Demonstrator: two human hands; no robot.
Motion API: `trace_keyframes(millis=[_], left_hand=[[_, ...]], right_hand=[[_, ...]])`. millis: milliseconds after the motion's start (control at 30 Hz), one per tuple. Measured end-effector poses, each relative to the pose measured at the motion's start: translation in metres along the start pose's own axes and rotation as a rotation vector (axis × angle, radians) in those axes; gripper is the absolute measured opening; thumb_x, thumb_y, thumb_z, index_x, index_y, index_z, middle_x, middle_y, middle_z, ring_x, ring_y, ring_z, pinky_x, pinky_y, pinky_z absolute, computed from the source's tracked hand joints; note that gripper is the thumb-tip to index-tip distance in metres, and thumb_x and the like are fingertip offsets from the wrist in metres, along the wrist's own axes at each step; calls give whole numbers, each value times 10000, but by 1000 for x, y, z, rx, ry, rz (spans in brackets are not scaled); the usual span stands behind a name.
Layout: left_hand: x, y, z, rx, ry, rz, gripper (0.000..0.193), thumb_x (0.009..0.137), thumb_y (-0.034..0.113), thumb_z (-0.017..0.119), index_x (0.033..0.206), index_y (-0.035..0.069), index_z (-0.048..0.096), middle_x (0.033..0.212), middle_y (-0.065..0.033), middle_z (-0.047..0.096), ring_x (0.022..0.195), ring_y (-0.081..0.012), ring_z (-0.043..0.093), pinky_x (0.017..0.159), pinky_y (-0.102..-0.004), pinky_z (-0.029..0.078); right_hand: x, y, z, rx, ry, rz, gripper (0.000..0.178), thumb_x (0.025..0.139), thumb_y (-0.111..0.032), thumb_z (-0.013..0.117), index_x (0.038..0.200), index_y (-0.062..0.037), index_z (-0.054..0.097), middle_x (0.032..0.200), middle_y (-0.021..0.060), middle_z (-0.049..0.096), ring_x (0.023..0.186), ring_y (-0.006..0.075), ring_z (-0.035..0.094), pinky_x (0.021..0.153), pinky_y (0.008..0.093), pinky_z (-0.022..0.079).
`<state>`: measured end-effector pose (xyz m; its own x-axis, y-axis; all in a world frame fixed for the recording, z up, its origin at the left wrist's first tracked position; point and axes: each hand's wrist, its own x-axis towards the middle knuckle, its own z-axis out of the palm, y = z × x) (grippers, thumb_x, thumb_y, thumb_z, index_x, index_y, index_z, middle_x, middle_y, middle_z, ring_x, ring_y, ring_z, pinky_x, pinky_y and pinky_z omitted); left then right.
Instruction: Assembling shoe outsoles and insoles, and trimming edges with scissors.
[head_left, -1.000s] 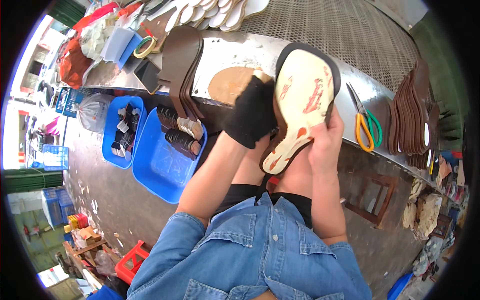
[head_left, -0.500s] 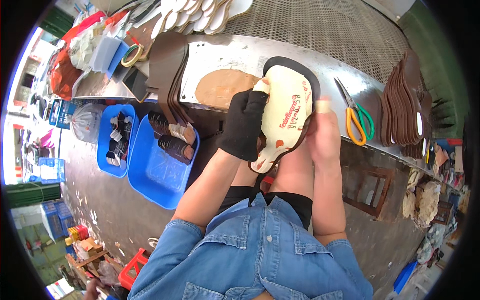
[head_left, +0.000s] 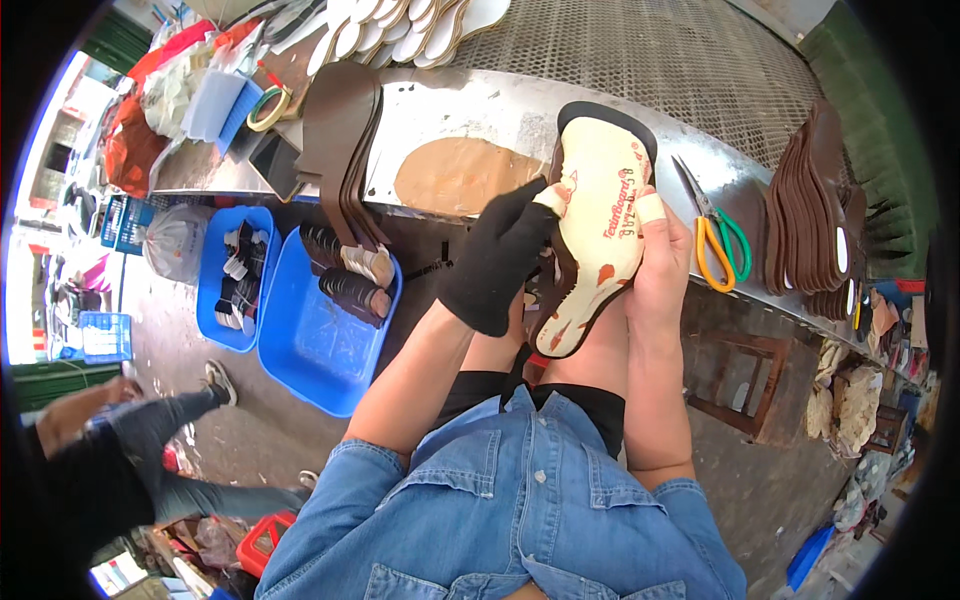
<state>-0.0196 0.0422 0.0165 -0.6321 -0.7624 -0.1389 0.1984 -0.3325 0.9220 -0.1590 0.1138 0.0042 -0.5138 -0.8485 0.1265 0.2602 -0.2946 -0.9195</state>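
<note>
Insole (head_left: 600, 185), cream-faced with red and black markings and a dark border, is located between the two hands, above the lap and at the near edge of the tabletop (head_left: 450, 100). Its broad end points away from the body; its narrow end points toward the body. The left hand (head_left: 500, 255), in a black glove, pinches the insole's left edge, thumb on the cream face. The right hand (head_left: 662, 245), ungloved, pinches the right edge: thumb on the cream face, fingers behind and mostly hidden. Scissors (head_left: 707, 208) with orange and green handles lie just right of the right hand. Brown stacked pieces (head_left: 808, 215) lie farther right. Ahead and left of the left hand, a tan patch (head_left: 455, 178) is on the tabletop. A blue tub (head_left: 325, 345) stands lower, left of the left hand.
</note>
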Motion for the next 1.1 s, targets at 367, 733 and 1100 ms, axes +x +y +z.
trace_keyframes(millis=[367,733,1100], left_hand=[[-13,-9,-21,54,-322,-157,385,946,360,489,1014,-4,593,850,-43,601,754,-103,553,675,-252,461],[-4,-8,-9,226,-128,-4,202,877,148,566,989,-11,621,746,-8,601,668,-66,523,604,-242,438],[17,-39,2,0,73,252,244,911,143,552,1119,24,600,905,3,621,771,-64,548,676,-220,450]], right_hand=[[23,-8,-6,172,134,304,336,943,-222,485,1140,41,558,1043,105,638,903,158,620,785,285,501],[14,10,-36,225,-90,442,460,954,-417,426,1087,1,566,1054,82,624,973,163,585,842,315,463],[-38,22,-49,61,-249,247,195,932,-158,505,1008,-3,596,948,4,613,859,80,555,755,244,453]])
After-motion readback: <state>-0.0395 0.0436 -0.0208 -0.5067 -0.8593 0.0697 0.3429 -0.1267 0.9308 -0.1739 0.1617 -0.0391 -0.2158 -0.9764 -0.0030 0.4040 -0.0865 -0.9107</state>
